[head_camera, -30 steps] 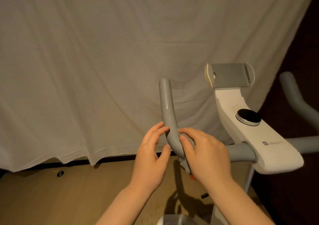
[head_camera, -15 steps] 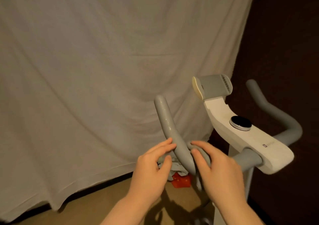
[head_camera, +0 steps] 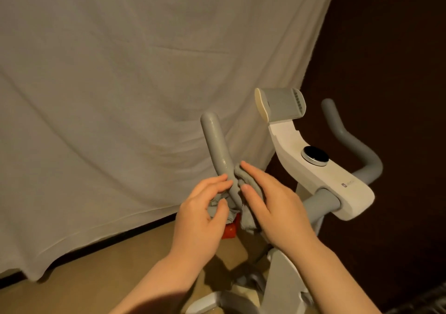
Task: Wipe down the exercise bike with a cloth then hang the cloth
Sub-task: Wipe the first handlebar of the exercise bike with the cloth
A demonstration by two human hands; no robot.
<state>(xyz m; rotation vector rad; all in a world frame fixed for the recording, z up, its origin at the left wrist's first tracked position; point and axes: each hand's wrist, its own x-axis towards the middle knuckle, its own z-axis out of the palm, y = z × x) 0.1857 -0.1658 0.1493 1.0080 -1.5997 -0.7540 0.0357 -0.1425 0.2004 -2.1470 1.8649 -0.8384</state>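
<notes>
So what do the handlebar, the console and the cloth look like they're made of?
Handlebar: grey rubbery or foam grip, judging by its sheen and small wet-looking glints. Console: hard white plastic, smooth moulded edges, matte. Cloth: soft grey fabric, bunched and creased around the bar under both hands; weave too fine to tell.

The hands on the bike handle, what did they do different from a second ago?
The grey cloth has come into sight, wrapped round the left handlebar. The left hand now pinches one side of it and the right hand presses the other. Both hands stay at the same bend of the bar; the white console is unchanged.
</notes>
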